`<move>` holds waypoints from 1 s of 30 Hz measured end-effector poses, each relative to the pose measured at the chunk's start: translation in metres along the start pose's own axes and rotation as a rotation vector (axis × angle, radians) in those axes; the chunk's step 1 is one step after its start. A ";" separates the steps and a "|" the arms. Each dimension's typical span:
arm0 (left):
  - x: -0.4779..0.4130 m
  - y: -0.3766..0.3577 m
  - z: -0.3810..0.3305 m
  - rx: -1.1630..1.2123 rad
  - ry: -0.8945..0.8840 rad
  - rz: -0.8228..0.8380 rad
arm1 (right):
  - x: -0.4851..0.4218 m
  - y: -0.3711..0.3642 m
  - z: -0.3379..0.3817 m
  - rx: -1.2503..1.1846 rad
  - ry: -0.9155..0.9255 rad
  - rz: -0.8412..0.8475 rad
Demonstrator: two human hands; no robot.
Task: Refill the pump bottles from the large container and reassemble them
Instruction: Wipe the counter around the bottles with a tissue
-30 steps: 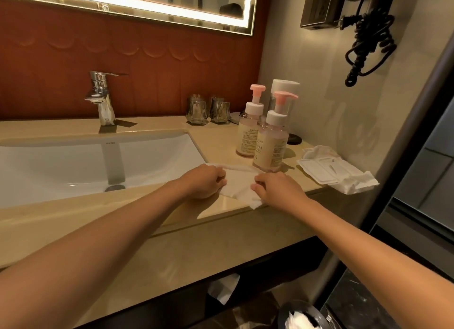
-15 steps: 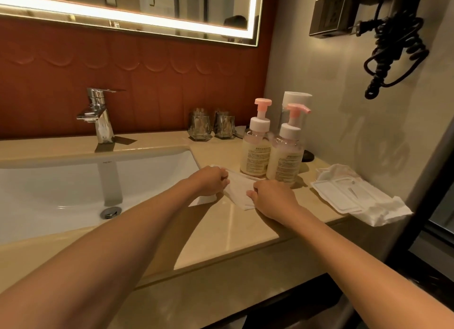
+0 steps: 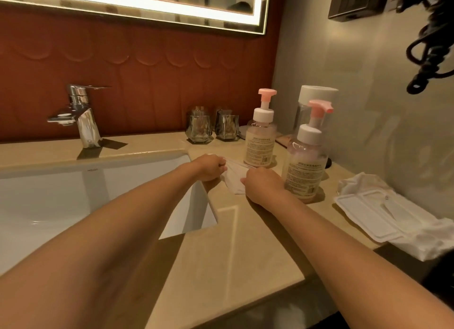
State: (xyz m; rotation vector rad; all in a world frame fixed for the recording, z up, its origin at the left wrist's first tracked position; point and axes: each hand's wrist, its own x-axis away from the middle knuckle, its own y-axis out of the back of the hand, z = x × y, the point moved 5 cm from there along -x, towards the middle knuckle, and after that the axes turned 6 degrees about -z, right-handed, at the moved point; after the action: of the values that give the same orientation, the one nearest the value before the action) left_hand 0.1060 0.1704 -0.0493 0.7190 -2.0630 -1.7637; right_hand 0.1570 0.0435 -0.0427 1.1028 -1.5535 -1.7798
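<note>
Left hand (image 3: 208, 167): fingers curled, pinching the left end of a white cloth (image 3: 234, 178). Right hand (image 3: 264, 186): knuckles up, fingers tucked under and gripping the cloth's right end. The cloth is bunched between the two hands and lies on the beige counter (image 3: 233, 242), just off the sink basin's (image 3: 73, 193) right corner.

Taking the hands as the dial's centre:
- 12 to 1 o'clock: rear pump bottle (image 3: 260, 144), upright, pink pump head and white collar fitted, pale liquid inside. The cloth's far edge reaches its base; cannot tell whether they touch.
- 2 to 3 o'clock: near pump bottle (image 3: 304, 166), upright, pump fitted, just beside the right hand.
- 1 o'clock, farther back: large container (image 3: 317, 92), clear body, white cap on, against the wall, partly hidden by the near bottle.
- 11 to 12 o'clock: two glass tumblers (image 3: 199, 129), side by side at the red wall.
- 10 o'clock: chrome faucet (image 3: 81, 117) behind the basin.
- 4 o'clock: white wipes pack (image 3: 373, 213), flat at the counter's right edge, crumpled white material around it.
</note>
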 end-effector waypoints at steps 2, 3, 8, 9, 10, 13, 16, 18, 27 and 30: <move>-0.002 0.001 0.003 0.012 -0.012 -0.007 | -0.005 0.001 0.002 0.031 0.011 0.023; -0.001 0.000 0.004 0.016 -0.018 -0.010 | -0.005 0.000 0.003 0.039 0.017 0.033; 0.014 -0.002 0.001 0.033 -0.054 -0.012 | 0.010 0.003 0.003 0.085 0.079 0.042; 0.020 -0.002 0.000 0.041 -0.067 0.000 | 0.016 0.004 0.004 0.096 0.102 0.037; 0.027 -0.001 -0.001 0.045 -0.088 0.014 | 0.025 0.006 0.004 0.105 0.120 0.030; 0.054 -0.002 -0.006 0.025 -0.170 0.035 | 0.054 0.011 0.000 0.115 0.154 -0.008; 0.092 -0.001 -0.016 0.012 -0.241 0.020 | 0.085 0.018 -0.007 0.081 0.159 -0.008; 0.119 0.001 -0.022 0.017 -0.286 0.020 | 0.104 0.022 -0.008 0.066 0.158 0.000; 0.198 0.013 -0.016 0.017 -0.250 0.154 | 0.161 0.034 0.034 0.056 0.210 -0.006; 0.210 0.021 -0.009 0.046 -0.218 0.138 | 0.176 0.037 0.049 0.039 0.234 -0.022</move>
State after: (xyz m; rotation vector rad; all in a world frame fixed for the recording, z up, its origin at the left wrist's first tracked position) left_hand -0.0638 0.0457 -0.0425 0.3999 -2.2405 -1.7901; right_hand 0.0187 -0.0812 -0.0478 1.3004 -1.4452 -1.5760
